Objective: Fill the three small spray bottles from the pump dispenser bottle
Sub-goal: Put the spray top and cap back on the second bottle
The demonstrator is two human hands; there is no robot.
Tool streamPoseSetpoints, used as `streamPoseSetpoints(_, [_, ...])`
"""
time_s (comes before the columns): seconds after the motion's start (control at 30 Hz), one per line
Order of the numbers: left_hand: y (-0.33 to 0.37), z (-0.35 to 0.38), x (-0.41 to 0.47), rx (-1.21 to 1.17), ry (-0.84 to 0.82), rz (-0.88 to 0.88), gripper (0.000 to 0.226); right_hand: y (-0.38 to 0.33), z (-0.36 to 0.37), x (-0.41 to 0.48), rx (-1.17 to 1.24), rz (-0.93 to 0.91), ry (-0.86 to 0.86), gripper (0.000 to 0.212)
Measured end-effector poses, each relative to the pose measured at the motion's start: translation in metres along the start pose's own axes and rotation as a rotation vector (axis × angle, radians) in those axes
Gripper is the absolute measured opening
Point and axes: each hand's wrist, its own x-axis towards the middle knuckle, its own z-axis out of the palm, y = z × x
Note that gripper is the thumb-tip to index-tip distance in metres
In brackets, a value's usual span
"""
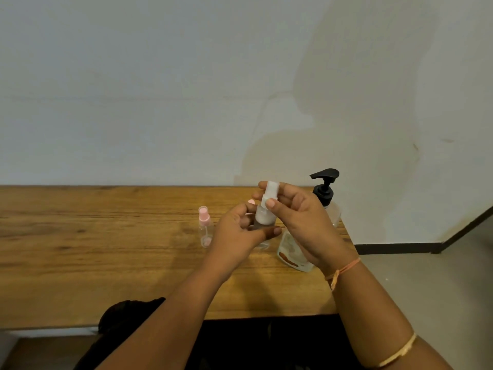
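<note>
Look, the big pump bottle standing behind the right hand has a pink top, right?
Not quite. In the head view the pump bottle behind the right hand has a black top. Pink is the top of the small spray bottle standing left of the left hand; both hands hold a white-capped spray bottle.

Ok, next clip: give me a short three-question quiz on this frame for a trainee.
1. True or false: the right hand is pressing the black head of the pump dispenser bottle.
2. Which grips the body of the held spray bottle? A) left hand B) right hand C) neither
3. Fill in: the standing spray bottle on the table, left of both hands, has a ___ top.
Key: 1 false; 2 A; 3 pink.
</note>
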Motion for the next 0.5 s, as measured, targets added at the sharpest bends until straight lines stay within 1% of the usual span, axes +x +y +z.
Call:
streamPoseSetpoints(0.1, [-0.001, 0.004, -0.002, -0.014, 0.033, 0.024, 0.032, 0.005, 0.010, 0.003, -0.164, 0.011, 0.163, 0.020])
streamPoseSetpoints(0.2, [0.000, 0.007, -0.004, -0.037, 0.050, 0.024, 0.026, 0.013, 0.020, 0.004, -0.280, -0.061, 0.254, 0.020])
streamPoseSetpoints(0.27, [0.003, 0.004, -0.004, -0.078, 0.023, 0.006, 0.027, 0.010, 0.017, 0.004, -0.219, -0.070, 0.205, 0.018])
streamPoseSetpoints(0.37, [0.007, -0.005, -0.001, -0.155, -0.106, -0.035, 0.035, 0.000, 0.000, 0.002, 0.012, -0.002, -0.005, 0.027])
streamPoseSetpoints(0.43, [0.009, -0.009, 0.000, -0.175, -0.177, -0.071, 0.036, -0.002, -0.011, 0.001, 0.015, 0.017, -0.089, 0.031])
streamPoseSetpoints(0.5, [0.010, -0.010, 0.000, -0.170, -0.220, -0.095, 0.030, -0.002, -0.016, 0.001, -0.033, 0.024, -0.097, 0.029])
